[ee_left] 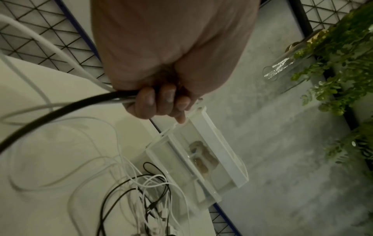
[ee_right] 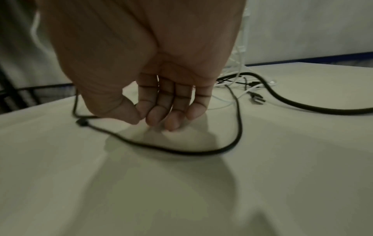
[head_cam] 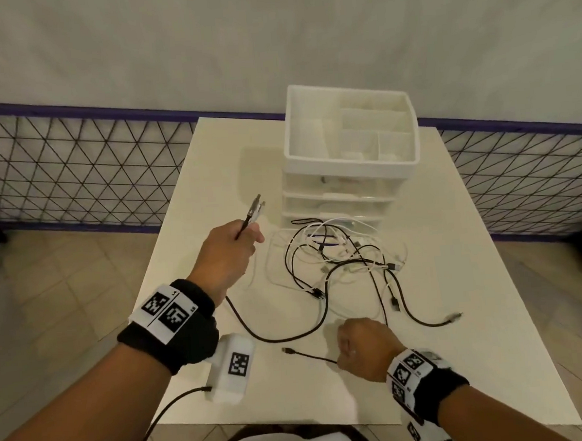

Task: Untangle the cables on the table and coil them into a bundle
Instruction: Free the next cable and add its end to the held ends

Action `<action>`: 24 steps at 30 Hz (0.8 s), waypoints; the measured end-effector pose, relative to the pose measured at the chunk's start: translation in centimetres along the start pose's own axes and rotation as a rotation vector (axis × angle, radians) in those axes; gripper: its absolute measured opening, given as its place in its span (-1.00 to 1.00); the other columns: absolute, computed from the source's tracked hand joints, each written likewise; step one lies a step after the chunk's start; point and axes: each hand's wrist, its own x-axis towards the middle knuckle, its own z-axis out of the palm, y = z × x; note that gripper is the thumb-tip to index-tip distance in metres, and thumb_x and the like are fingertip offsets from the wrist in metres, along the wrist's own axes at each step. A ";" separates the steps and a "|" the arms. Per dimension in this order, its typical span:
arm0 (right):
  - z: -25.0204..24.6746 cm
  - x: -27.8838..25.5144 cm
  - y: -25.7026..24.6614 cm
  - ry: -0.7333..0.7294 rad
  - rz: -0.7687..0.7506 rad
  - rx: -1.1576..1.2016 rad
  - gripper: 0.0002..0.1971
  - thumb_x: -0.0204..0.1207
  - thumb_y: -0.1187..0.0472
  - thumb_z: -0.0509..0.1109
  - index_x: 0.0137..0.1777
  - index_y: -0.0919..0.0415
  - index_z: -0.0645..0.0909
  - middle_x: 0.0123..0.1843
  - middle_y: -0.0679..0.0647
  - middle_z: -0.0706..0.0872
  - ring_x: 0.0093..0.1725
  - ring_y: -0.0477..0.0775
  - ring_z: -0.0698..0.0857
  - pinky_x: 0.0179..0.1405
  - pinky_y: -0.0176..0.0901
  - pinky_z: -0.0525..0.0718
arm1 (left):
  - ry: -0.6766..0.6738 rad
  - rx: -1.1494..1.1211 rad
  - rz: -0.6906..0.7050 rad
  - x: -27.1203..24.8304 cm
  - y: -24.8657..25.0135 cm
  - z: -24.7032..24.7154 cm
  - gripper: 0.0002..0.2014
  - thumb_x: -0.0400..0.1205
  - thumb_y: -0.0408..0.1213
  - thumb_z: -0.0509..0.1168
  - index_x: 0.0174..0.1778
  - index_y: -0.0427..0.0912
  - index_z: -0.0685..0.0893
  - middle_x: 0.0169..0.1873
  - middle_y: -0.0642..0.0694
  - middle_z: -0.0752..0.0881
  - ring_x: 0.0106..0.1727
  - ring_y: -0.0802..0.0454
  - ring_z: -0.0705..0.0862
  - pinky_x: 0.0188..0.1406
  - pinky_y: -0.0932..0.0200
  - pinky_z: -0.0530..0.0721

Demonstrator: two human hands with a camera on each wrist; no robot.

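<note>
Operator: Reading progress as early; my left hand point(head_cam: 229, 248) grips several gathered cable ends point(head_cam: 253, 213), black and white together, fingers curled round them, raised above the table point(head_cam: 462, 363) left of the drawer unit point(head_cam: 349, 189); no coil is formed yet.

Checker: And the remainder?

Operator: Most of the tangle point(head_cam: 339, 258) lies loose in front of the drawer unit, black and white strands crossing; I judge nearly all untangling and the whole coiling step outstanding.

Checker: State of the right hand?

Operator: My right hand point(head_cam: 365, 347) is low at the near edge, knuckles up, fingertips point(ee_right: 171, 123) bunched toward the thumb, touching the tabletop; a black cable point(head_cam: 308, 355) lies just beside it; I cannot tell whether it is pinched.
</note>
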 end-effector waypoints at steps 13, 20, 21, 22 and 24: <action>-6.6 8.4 -6.0 0.441 -0.010 0.102 -0.63 0.58 0.29 0.27 0.34 0.03 0.67 0.22 0.16 0.66 0.13 0.21 0.71 0.11 0.06 0.72 | -0.008 0.066 -0.047 -0.7 -2.9 0.5 -0.67 0.64 -0.08 0.32 -0.28 -0.29 0.55 -0.48 -0.03 0.40 -0.47 0.00 0.31 -0.31 0.00 0.32; -5.3 11.2 -5.8 0.194 0.058 -0.310 -0.61 0.59 0.33 0.25 0.42 0.12 0.50 0.36 0.20 0.50 0.18 0.29 0.68 0.00 0.04 0.64 | 0.006 0.081 -0.057 -1.2 -3.7 0.1 -0.58 0.67 -0.13 0.34 -0.42 -0.11 0.31 -0.54 0.02 0.34 -0.51 0.07 0.28 -0.46 0.10 0.28; -5.4 11.3 -5.5 0.227 0.038 -0.308 -0.68 0.60 0.31 0.25 0.33 0.13 0.55 0.31 0.18 0.52 0.14 0.28 0.69 -0.08 0.00 0.61 | 0.014 0.059 -0.073 -1.2 -3.9 -0.3 -0.58 0.67 -0.14 0.34 -0.42 -0.11 0.31 -0.54 0.04 0.33 -0.51 0.08 0.28 -0.47 0.12 0.27; -5.8 11.4 -5.4 0.268 0.019 -0.266 -0.74 0.60 0.29 0.28 0.24 0.10 0.61 0.28 0.15 0.54 0.12 0.25 0.69 -0.11 -0.02 0.62 | 0.020 0.033 -0.092 -1.0 -4.1 -0.7 -0.59 0.67 -0.14 0.35 -0.42 -0.11 0.33 -0.55 0.05 0.33 -0.51 0.09 0.27 -0.48 0.13 0.27; -8.0 11.1 -5.3 0.412 0.006 -0.100 -0.85 0.59 0.20 0.38 0.07 0.03 0.74 0.23 0.06 0.60 0.13 0.18 0.68 -0.01 0.03 0.69 | 0.036 -0.012 -0.119 -0.8 -4.4 -1.5 -0.65 0.67 -0.16 0.35 -0.37 -0.15 0.40 -0.52 0.03 0.34 -0.50 0.08 0.28 -0.46 0.12 0.28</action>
